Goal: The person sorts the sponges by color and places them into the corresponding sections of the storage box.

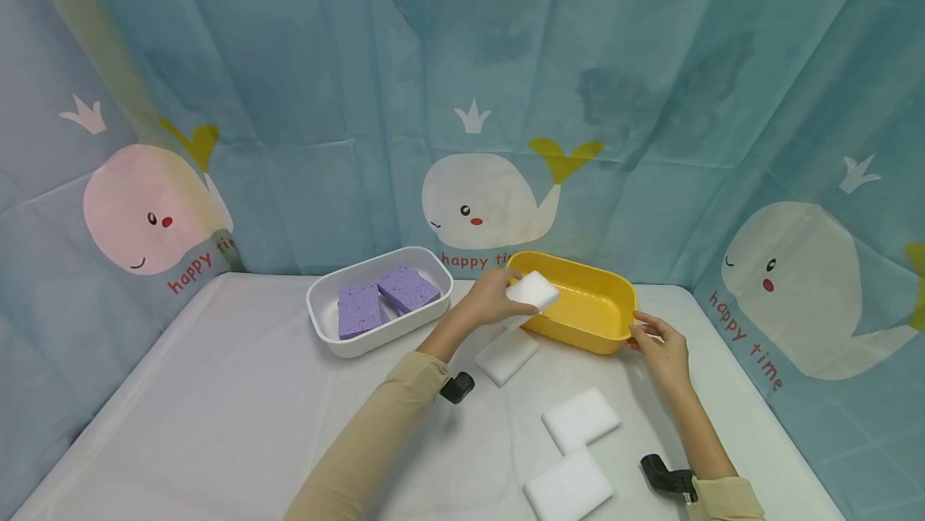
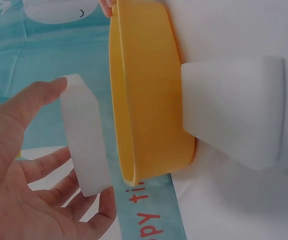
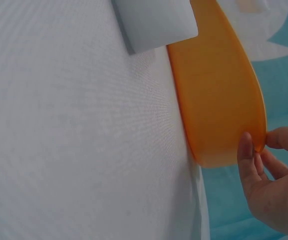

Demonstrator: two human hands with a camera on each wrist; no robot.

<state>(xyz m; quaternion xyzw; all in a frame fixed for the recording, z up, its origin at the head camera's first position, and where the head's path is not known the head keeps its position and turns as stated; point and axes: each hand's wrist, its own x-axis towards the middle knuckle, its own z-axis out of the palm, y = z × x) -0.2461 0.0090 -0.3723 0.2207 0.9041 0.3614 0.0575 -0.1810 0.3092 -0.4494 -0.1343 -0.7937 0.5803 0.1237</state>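
Note:
My left hand (image 1: 494, 299) pinches a white sponge block (image 1: 533, 291) between thumb and fingers, above the left part of a yellow bin (image 1: 585, 296). In the left wrist view the held sponge (image 2: 85, 140) is seen edge-on beside the bin's rim (image 2: 121, 100). My right hand (image 1: 663, 351) grips the bin's right end, with thumb and fingers at the rim, also seen in the right wrist view (image 3: 276, 175). Another white sponge (image 1: 507, 355) lies against the bin's near side. Two more, an upper sponge (image 1: 581, 419) and a lower sponge (image 1: 569, 489), lie nearer on the table.
A white bin (image 1: 390, 336) with two purple sponges (image 1: 408, 290) stands at the back left. The white-covered table (image 1: 217, 425) meets a blue whale-print curtain (image 1: 325, 103) behind and at both sides. Black camera mounts (image 1: 457, 387) protrude from both wrists.

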